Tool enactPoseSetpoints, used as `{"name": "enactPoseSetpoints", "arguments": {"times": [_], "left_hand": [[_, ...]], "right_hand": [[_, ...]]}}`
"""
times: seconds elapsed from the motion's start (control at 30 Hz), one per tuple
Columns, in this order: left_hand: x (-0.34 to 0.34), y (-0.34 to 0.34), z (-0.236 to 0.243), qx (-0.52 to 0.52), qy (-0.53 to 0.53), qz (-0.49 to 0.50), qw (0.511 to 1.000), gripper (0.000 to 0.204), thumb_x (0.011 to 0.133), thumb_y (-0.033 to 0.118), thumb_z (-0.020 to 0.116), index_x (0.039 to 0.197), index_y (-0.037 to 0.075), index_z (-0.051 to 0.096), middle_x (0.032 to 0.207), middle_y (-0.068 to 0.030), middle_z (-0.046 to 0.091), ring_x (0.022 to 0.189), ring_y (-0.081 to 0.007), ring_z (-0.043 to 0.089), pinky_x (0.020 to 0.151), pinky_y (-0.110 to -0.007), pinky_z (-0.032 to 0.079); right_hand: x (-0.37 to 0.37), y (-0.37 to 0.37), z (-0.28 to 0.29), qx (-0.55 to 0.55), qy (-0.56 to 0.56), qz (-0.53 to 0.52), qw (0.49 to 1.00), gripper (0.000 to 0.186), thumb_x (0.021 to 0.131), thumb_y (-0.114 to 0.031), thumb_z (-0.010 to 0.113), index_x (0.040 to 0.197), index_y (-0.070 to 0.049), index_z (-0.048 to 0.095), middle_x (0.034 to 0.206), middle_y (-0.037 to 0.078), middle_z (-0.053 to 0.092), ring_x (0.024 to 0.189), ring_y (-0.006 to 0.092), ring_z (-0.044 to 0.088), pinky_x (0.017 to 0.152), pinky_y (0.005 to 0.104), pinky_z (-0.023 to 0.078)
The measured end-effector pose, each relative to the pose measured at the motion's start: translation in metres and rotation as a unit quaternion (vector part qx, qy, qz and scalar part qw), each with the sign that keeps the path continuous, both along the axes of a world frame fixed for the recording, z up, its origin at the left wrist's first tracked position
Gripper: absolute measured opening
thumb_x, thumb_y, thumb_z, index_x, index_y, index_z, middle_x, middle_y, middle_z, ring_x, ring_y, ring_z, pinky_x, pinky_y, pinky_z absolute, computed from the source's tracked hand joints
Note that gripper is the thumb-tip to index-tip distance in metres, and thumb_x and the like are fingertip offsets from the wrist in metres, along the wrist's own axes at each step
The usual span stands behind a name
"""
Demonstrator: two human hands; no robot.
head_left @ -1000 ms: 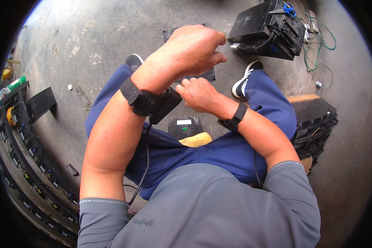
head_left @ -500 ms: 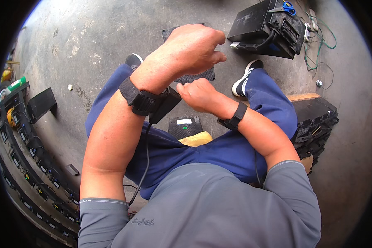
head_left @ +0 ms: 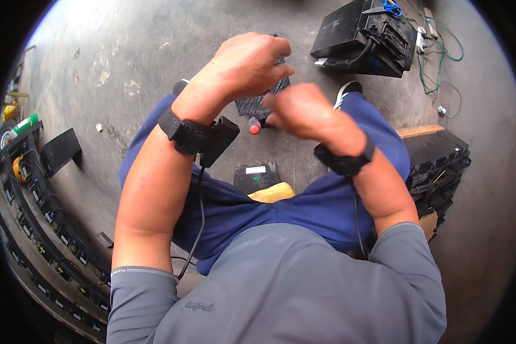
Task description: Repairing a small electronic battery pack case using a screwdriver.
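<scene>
My left hand (head_left: 247,66) is above a black textured case (head_left: 253,107) on the floor between my feet. Its fingers curl down, and whatever they hold is hidden under the hand. My right hand (head_left: 305,112) is just right of that case, with fingers bent and smeared by motion. Between the hands, at the case's near edge, shows a red-ended handle (head_left: 254,127), perhaps a screwdriver's. Both wrists wear black straps with cabled boxes.
A second black textured case (head_left: 256,178) and a yellow pad (head_left: 272,193) lie between my thighs. Blue scissors (head_left: 392,8) rest on a black box (head_left: 341,31) at the far right. Black cases (head_left: 435,157) stand right, a rack of devices (head_left: 45,229) left. Green cable (head_left: 456,49) crosses the floor.
My right hand has moved right and away from my body, and blurs. My left hand has shifted slightly left. The red-ended handle has come into view, and the case appears at a different angle.
</scene>
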State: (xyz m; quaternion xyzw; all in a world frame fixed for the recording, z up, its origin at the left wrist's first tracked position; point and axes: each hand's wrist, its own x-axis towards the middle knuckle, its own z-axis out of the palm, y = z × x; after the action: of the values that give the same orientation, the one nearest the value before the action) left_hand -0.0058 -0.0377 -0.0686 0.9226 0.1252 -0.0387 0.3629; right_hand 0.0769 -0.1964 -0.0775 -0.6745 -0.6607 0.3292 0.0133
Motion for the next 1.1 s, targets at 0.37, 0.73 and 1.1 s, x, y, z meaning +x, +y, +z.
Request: {"name": "enactPoseSetpoints", "arguments": {"times": [0.37, 0.73, 1.1], "left_hand": [[-0.041, -0.029, -0.056, 0.005, 0.188, -0.088, 0.978, 0.037, 0.081, 0.033, 0.078, 0.103, 0.004, 0.070, 0.095, -0.0196, 0.072, 0.094, -0.0393, 0.068, 0.082, -0.049, 0.053], [-0.076, -0.059, -0.094, 0.026, 0.332, -0.116, 0.936, 0.047, 0.082, 0.047, 0.077, 0.101, 0.006, 0.063, 0.087, -0.0204, 0.071, 0.088, -0.0404, 0.070, 0.076, -0.052, 0.053], [-0.068, -0.071, -0.091, -0.001, 0.253, -0.138, 0.957, 0.029, 0.077, 0.023, 0.073, 0.103, 0.010, 0.067, 0.095, -0.0171, 0.068, 0.090, -0.0383, 0.069, 0.079, -0.049, 0.055]], "right_hand": [[0.089, -0.015, 0.012, 0.157, -0.054, -0.172, 0.971, 0.026, 0.087, -0.028, 0.072, 0.103, -0.008, 0.069, 0.091, 0.018, 0.072, 0.087, 0.0380, 0.070, 0.076, 0.0471, 0.056], [0.088, -0.008, 0.015, 0.173, 0.020, -0.215, 0.961, 0.025, 0.088, -0.030, 0.071, 0.092, -0.006, 0.066, 0.082, 0.020, 0.071, 0.084, 0.0416, 0.070, 0.073, 0.0508, 0.055], [0.105, -0.017, 0.023, 0.186, -0.006, -0.264, 0.946, 0.027, 0.091, -0.026, 0.069, 0.110, -0.007, 0.071, 0.095, 0.019, 0.074, 0.091, 0.0352, 0.072, 0.081, 0.0450, 0.057]]}}
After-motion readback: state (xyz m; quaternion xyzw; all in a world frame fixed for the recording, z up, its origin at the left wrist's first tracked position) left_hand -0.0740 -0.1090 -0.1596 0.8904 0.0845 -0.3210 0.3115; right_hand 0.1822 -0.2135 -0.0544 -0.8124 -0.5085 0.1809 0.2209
